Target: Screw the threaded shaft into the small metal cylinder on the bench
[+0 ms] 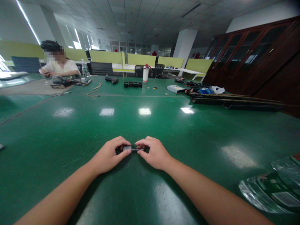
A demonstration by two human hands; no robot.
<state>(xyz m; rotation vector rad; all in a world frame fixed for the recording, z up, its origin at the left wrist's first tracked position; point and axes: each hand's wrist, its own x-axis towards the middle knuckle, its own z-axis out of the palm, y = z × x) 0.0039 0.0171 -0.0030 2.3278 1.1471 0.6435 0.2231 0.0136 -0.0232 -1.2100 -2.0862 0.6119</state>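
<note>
Low over the green table, a small silver cylinder [127,148] with a flat-looking side sits between the thumb and fingers of my left hand [112,153]. From its right end a thin, dark, ridged shaft [134,149] sticks out sideways, like that of a small motor. My right hand [154,152] is closed around the shaft's far end, its thumb below and its fingers above. The fingertips of both hands partly cover the piece. The two hands face each other, with only a short stretch of shaft showing between them.
A large clear plastic bottle [269,187] lies at the right front. Black metal strips [234,101] and a silver box [175,89] are at the back right. Farther back are a white bottle [145,74], a black part [133,84] and a power drill [112,80]. A person [61,67] sits back left.
</note>
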